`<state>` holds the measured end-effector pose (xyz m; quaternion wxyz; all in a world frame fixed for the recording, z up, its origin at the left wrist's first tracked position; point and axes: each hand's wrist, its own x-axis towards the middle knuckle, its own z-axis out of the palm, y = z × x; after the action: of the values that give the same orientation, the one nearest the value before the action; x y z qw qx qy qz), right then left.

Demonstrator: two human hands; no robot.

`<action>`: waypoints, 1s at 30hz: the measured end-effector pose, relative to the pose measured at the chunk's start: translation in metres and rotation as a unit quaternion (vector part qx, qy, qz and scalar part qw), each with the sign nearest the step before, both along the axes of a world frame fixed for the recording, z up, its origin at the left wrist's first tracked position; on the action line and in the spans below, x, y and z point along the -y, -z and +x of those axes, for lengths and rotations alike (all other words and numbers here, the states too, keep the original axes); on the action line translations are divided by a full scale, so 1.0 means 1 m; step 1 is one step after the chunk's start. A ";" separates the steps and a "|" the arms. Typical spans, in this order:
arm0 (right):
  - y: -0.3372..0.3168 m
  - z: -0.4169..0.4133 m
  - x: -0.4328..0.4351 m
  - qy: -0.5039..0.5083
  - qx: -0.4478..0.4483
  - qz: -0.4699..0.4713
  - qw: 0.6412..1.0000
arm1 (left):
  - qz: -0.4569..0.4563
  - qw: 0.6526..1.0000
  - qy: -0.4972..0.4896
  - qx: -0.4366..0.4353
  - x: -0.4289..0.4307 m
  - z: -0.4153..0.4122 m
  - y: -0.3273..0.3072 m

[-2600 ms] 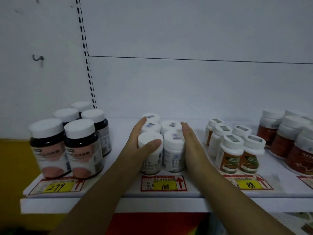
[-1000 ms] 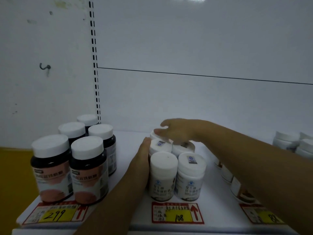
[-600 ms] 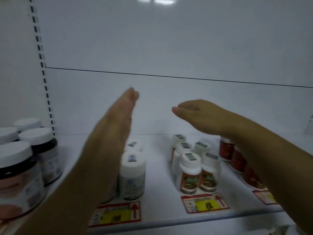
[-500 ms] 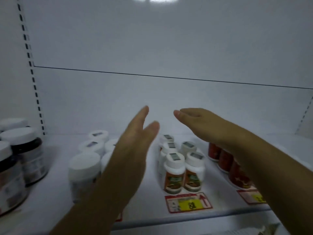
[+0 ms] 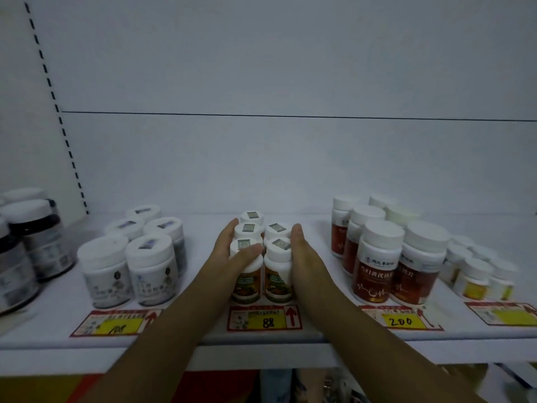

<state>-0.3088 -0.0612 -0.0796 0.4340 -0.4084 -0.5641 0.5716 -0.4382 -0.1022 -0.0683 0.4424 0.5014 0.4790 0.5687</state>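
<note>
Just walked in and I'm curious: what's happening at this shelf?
A person's left hand and right hand, fingers straight, press from either side against a cluster of small white-capped plastic bottles with orange-green labels. The bottles stand upright on the white shelf, behind the red-and-yellow price tag marked 88. It looks like they are being squared into a neat group.

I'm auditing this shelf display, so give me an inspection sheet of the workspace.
Surface: white shelf, price tags along its front edge.
Job's things: small orange-label bottles, five caps showing, upright, packed together behind the 88 tag.
Clutter: white bottles to the left, red-label bottles to the right, dark jars far left, yellow-label bottles far right.
Hands: left hand flat against the cluster's left side, thumb across the front bottle; right hand flat against its right side.
Cables: nothing seen.
Surroundings: white back panel, slotted upright on the left.
</note>
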 end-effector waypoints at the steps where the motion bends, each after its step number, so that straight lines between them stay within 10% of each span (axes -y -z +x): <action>1: -0.002 0.000 0.001 0.000 0.005 0.001 1.000 | 0.000 1.000 -0.001 0.000 0.001 0.001 -0.001; 15: -0.009 0.004 0.006 0.008 -0.021 0.007 1.000 | -0.065 0.993 -0.077 0.058 -0.033 -0.011 0.009; 21: -0.088 -0.006 -0.015 0.043 0.219 0.221 0.949 | -0.112 0.976 -0.053 0.180 -0.041 -0.007 -0.006; 25: -0.103 -0.039 -0.054 -0.066 0.469 0.183 0.862 | -0.121 0.972 0.004 0.200 -0.049 -0.018 0.017; 30: -0.093 -0.046 -0.071 -0.134 0.526 0.111 0.833 | -0.082 0.975 0.003 0.208 -0.060 -0.016 0.018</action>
<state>-0.3550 0.0100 0.0131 0.0334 -0.5167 -0.8160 0.2569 -0.4538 -0.0423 -0.0861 0.5733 0.3357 0.4200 0.6183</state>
